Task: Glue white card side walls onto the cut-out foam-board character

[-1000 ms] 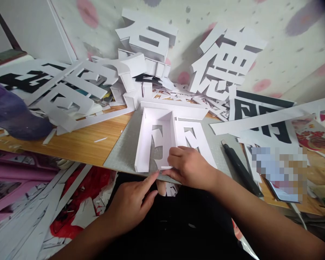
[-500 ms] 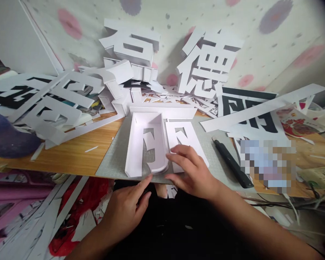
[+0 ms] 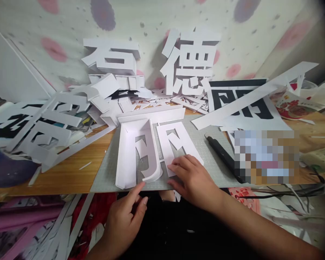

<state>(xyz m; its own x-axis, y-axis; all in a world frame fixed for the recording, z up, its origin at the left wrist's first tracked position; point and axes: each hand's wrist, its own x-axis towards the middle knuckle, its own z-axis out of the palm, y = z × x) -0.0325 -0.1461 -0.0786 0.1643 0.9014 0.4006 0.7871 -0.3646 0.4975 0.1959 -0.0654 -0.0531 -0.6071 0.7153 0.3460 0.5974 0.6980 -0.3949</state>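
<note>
A white foam-board character lies on the grey cutting mat. Its left part has raised side walls with a curved lower corner, while its right part is flat. My left hand is at the mat's front edge, index finger extended to the lower tip of the walled part, thumb apart. My right hand is spread with bent fingers over the lower end of the flat part, fingertips at its surface. Neither hand grips anything.
A black cutter lies right of the character. White built characters stand against the patterned wall. Paper templates, foam strips and offcuts lie around the mat. A purple rounded object sits at the left edge. Cables run at right.
The camera view has shifted and tilted. My right hand has moved off the curved corner to the flat part. My left index finger stays near the walled part's lower tip.
</note>
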